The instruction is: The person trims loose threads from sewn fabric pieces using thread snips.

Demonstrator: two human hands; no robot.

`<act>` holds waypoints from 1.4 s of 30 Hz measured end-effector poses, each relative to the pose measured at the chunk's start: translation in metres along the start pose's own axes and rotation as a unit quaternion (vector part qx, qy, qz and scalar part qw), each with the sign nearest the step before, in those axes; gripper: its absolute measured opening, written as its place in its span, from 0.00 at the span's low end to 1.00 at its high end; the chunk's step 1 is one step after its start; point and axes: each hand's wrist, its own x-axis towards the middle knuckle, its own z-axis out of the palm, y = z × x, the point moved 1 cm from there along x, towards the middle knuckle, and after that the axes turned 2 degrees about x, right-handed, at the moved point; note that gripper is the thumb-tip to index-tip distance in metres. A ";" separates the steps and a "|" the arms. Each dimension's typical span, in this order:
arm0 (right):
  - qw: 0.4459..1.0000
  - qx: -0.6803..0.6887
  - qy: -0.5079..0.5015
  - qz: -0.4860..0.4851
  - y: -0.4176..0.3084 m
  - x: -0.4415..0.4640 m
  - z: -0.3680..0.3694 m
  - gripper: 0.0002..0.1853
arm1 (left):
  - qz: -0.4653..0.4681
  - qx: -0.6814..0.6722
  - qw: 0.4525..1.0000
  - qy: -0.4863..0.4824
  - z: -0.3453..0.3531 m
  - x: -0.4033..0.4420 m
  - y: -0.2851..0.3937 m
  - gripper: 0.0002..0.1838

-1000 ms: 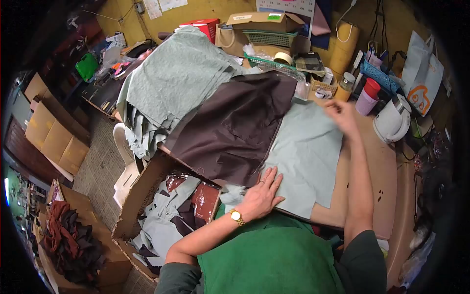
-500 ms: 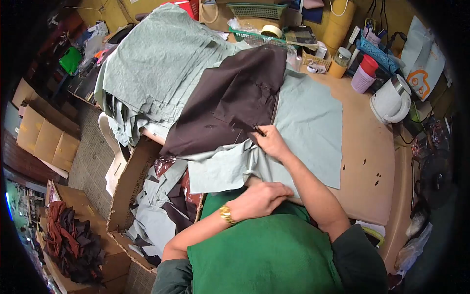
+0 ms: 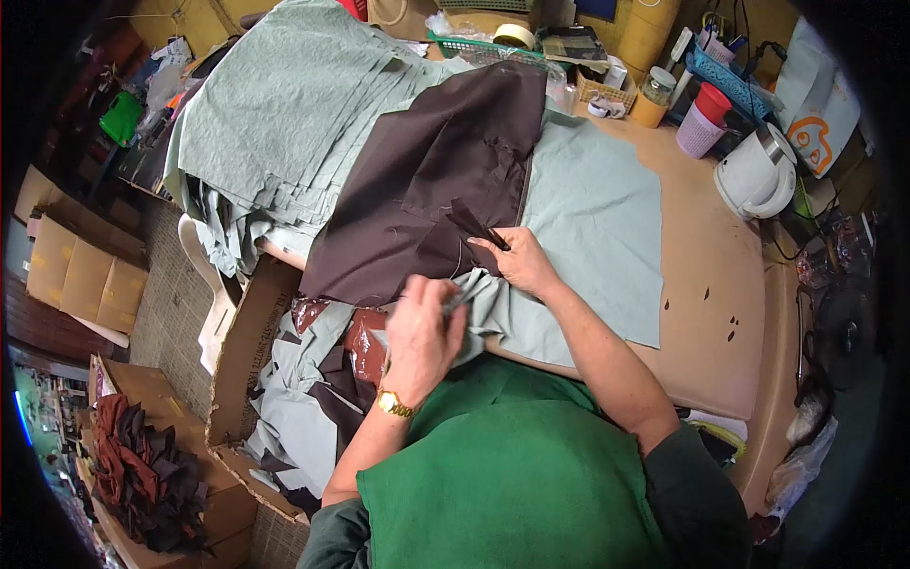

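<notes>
My right hand point(image 3: 523, 264) is closed at the front edge of a dark brown cloth point(image 3: 417, 180), pinching a raised fold of it. A small black object point(image 3: 499, 241) shows at its fingertips; its kind is unclear. My left hand point(image 3: 422, 327), with a gold watch point(image 3: 394, 404) at the wrist, is smeared by motion over the near edge of the work. Beside its fingers a pale grey-green cloth point(image 3: 488, 308) is bunched up; whether the fingers grip it cannot be seen. Another pale cloth point(image 3: 602, 218) lies flat under the dark one.
A thick stack of pale cloth point(image 3: 275, 114) lies at the back left. Below the table's left edge stands a cardboard box point(image 3: 232, 379) of fabric scraps. A white kettle point(image 3: 755, 180), a pink cup point(image 3: 700, 133) and a jar point(image 3: 654, 95) stand at the right back.
My left hand has risen forward and left from near my apron. The pale flap that was spread out is now crumpled, and a dark fold stands up at my right hand.
</notes>
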 end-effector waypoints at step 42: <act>0.947 -0.308 0.069 -0.066 -0.021 -0.082 -0.004 0.18 | -0.144 -0.131 0.968 -0.162 -0.001 -0.011 -0.028 0.07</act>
